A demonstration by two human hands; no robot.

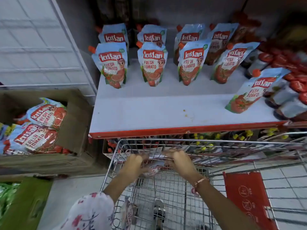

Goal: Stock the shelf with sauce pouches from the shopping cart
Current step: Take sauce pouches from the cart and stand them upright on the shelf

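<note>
Pouch: soft blue-and-red plastic sauce pouch (152, 170), lower centre, inside wire shopping cart (166, 188); probably floppy, slippery; best taken by its edges.
Grip: left hand (135, 163) and right hand (178, 161) curl around it; blurred.
Shelf: white shelf (149, 110), front empty.

A white wire rack (41, 47) is seen at the upper left against a grey wall (182, 9). Below it, a brown cardboard box (74, 123) is set beside a green box (25, 205). The floor (290, 180) is laid with pale tiles. A red sign (247, 196) is hung at the lower right. The scene is lit evenly and dimly.
</note>
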